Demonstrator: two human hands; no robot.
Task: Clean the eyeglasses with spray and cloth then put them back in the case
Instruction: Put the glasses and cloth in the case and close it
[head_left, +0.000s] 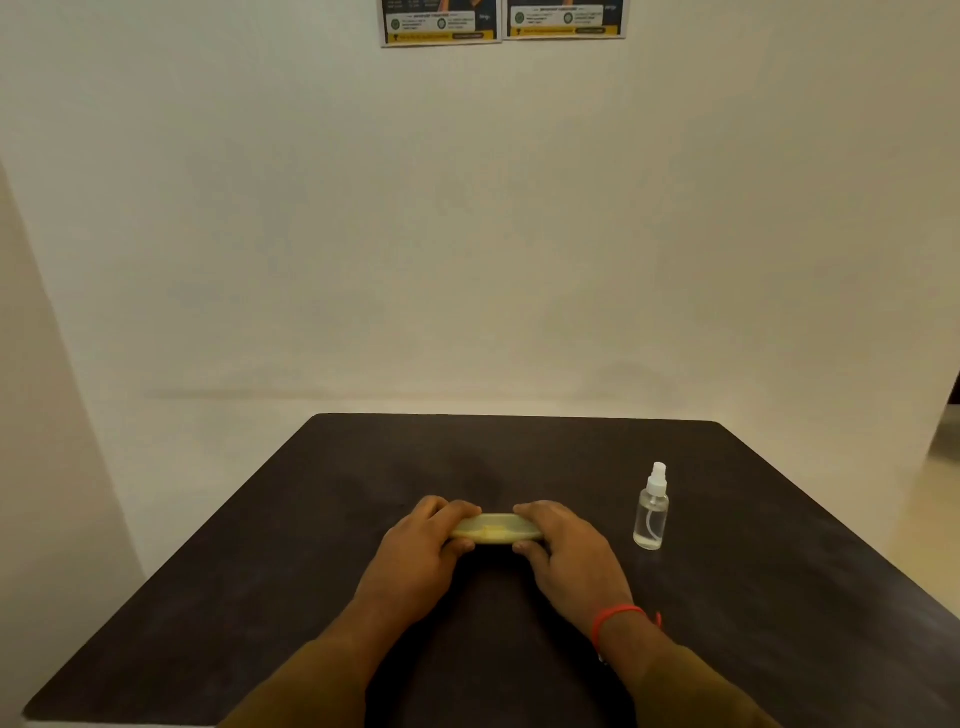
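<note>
Case (493, 529), pale yellow, shut, mid-table (260, 597), nearer front edge. Clamped at each end by left hand (421, 540) and right hand (566, 545), thumbs at front seam. Likely rigid, light, smooth: pry there. Spray bottle (651, 512) upright toward right edge.

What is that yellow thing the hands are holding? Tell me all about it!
It is a pale yellow glasses case, long with rounded ends, and it looks like hard plastic. It is shut and lies flat on the dark table, its long side facing the person. The left hand grips its left end and the right hand grips its right end, fingers over the top, thumbs at the front. What is inside cannot be seen.
</note>
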